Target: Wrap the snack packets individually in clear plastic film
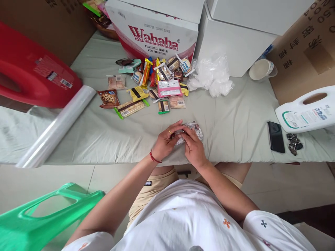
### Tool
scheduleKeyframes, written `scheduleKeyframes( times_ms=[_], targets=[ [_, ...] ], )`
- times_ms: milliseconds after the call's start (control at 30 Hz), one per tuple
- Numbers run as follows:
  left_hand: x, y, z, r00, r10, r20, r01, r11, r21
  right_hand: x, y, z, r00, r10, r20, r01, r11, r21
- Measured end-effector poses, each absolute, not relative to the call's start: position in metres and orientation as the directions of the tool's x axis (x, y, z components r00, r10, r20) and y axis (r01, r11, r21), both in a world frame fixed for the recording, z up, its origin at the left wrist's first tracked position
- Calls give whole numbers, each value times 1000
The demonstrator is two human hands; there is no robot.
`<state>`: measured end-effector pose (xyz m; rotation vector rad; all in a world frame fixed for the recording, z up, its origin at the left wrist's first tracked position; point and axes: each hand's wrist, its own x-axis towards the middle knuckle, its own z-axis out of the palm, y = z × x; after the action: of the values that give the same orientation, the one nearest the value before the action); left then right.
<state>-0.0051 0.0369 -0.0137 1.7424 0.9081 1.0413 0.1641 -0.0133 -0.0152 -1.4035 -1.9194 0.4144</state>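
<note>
Near the front edge of the cloth-covered table, both my hands close on a small clear plastic bag (196,130) with something dark reddish-brown inside. My left hand (167,139) wears a ring and grips the bag's left side. Against its near side and top press the fingers of my right hand (194,146). The fingers hide much of the bag, so its contents are hard to tell. Beyond the hands lies a pile of wrapped snacks (169,88), with a brown cookie packet (108,98) and a long green-ended wafer packet (131,108) at its left.
Crumpled clear plastic bags (211,75) lie right of the snacks, before a Wahaha carton (157,38) and white boxes. A plastic film roll (59,127) and red jug (34,69) stand left. A phone (276,137), keys (294,144) and white detergent bottle (306,111) lie right.
</note>
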Motion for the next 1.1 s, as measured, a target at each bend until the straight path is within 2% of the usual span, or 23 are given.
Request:
scheduleKeyframes(
  times_ms=[133, 233, 367, 433, 500, 533, 600, 667, 733, 867, 1100],
  targets=[
    [-7, 47, -9, 538, 803, 258, 398, -511, 761, 163, -12, -8, -141, 937, 319, 677, 327, -659],
    [-11, 55, -5, 650, 735, 192, 488, -598, 636, 166, -11, 1, -79, 950, 302, 567, 292, -770],
    [-15, 63, -3, 684, 719, 121, 544, -615, 571, 185, -10, 15, 57, 970, 238, 312, 209, -927],
    [-16, 65, -4, 684, 721, 115, 551, -613, 567, 203, -7, 23, 144, 958, 248, 289, 199, -936],
    [-17, 67, -7, 687, 717, 115, 544, -613, 572, 222, 0, 29, 149, 938, 312, 401, 231, -887],
    [-17, 68, -8, 692, 714, 112, 540, -614, 575, 231, 6, 30, 82, 934, 347, 480, 268, -835],
    [-18, 70, -9, 701, 705, 106, 534, -618, 577, 243, 19, 26, -184, 915, 360, 601, 394, -695],
    [-18, 72, -9, 704, 703, 102, 536, -620, 574, 247, 33, 17, -449, 847, 285, 639, 527, -560],
    [-18, 73, -8, 699, 709, 98, 545, -616, 569, 245, 43, 5, -589, 780, 210, 649, 612, -453],
    [-15, 72, -9, 661, 745, 91, 571, -578, 583, 234, 47, -5, -656, 734, 176, 675, 675, -299],
    [3, 68, -13, 529, 847, 64, 664, -459, 590, 223, 41, 3, -679, 723, 126, 688, 687, -236]
  ],
)
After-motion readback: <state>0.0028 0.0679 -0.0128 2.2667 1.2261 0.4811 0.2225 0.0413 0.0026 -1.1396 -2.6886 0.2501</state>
